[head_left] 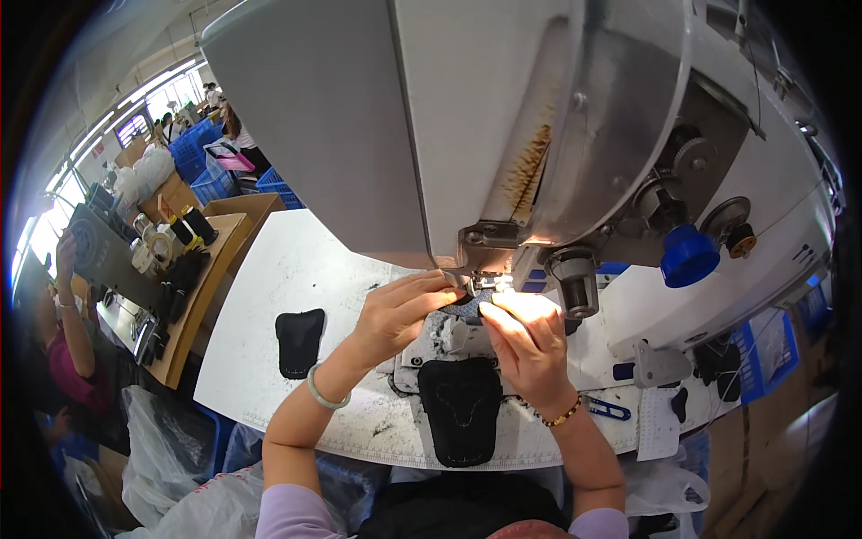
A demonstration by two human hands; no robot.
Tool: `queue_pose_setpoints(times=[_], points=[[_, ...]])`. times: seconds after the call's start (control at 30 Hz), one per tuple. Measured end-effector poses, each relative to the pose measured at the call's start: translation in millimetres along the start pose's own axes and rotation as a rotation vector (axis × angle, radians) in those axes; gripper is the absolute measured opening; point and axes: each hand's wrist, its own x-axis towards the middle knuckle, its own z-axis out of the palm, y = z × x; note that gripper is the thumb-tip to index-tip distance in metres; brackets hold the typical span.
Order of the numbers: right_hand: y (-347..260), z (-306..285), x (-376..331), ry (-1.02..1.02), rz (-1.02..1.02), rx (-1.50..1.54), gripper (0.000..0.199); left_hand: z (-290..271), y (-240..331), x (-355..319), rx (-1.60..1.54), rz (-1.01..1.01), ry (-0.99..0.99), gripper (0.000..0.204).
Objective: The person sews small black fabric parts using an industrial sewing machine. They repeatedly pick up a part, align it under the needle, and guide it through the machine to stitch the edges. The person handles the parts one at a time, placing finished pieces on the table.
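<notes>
Co-worker: at the far left rim, a raised hand [66,255] beside the grey machine; too small to tell how its fingers stand
Grey machine [106,247]: bears a round emblem and characters on its side
Spools [199,225]: black and pale ones, on a wooden bench
Crates [193,148]: blue, stacked in the background
Bag [215,508]: clear plastic, crumpled below the table, with red printing partly folded away
Table [256,310]: white, strewn with dark lint; a printed ruler scale runs along its curved front edge
Left pad [299,343]: black, flat on the table, well apart from the hands
Left hand [395,316]: thumb and index nearly together, grasping the left edge of the piece; other fingers bent close alongside; a pale bangle [325,395] circles the wrist
Piece [470,306]: small, dark, speckled grey with a black edge, between both hands in the lamp light, at the needle area of the sewing machine [332,117]
Middle pad [460,413]: black, shaped like the left one, a faint line on its face, between the forearms near the table's front edge
Right hand [530,346]: fingers curled and close together, thumb and fingertips grasping the right edge of the piece; a beaded bracelet [564,414] at the wrist
Snips [609,409]: blue, on the table just beside the right wrist
Paper [660,431]: white, with rows of small print
Knob [690,256]: blue, on the sewing machine; small blue printing farther right on its body
</notes>
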Motion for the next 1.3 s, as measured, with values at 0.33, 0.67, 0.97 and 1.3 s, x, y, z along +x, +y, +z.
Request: queue_pose_setpoints(times=[0.33,0.67,0.97,1.3], points=[[-4.0,-3.1,3.0,0.011,0.020,0.012,0.026,-14.2,30.1,8.1,0.216,0.070,-0.157,0.039],[-0.5,-0.7,7.5,0.037,0.065,0.062,0.025,-24.0,26.8,6.6,-0.054,-0.296,-0.140,0.023],[-6.0,2.8,2.6,0.086,-0.075,0.075,0.030,3.6,-8.6,2.6,-1.389,-1.225,0.021,0.027],[-11.7,3.3,-1.9,0.015,-0.173,-0.080,0.033,-3.2,13.3,1.9,-1.391,-1.173,0.063,0.034]])
